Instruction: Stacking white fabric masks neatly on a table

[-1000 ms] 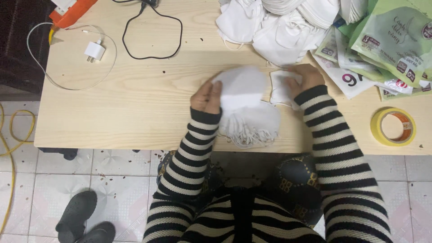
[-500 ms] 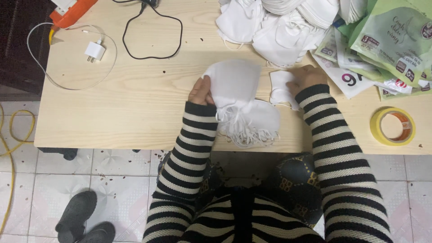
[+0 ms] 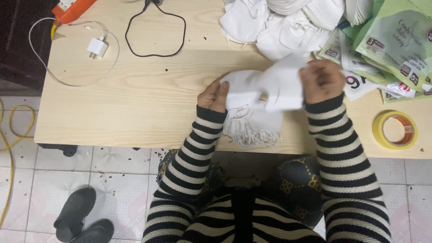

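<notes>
Item: white mask [image 3: 274, 85], held above the table [image 3: 135, 112] near its front edge, gripped at both ends. My left hand [image 3: 215, 95] pinched its left end; my right hand [image 3: 321, 81] was clenched on its right end. Beneath it: mask stack [image 3: 254, 126], loops overhanging close to the front edge. Behind: loose mask heap [image 3: 279, 22]. Right: green packets [image 3: 396, 40] and tape roll [image 3: 395, 129], crowding my right arm. Left: charger [image 3: 96, 47] and black cable [image 3: 155, 31], far back; bare wood between them and my left hand.
</notes>
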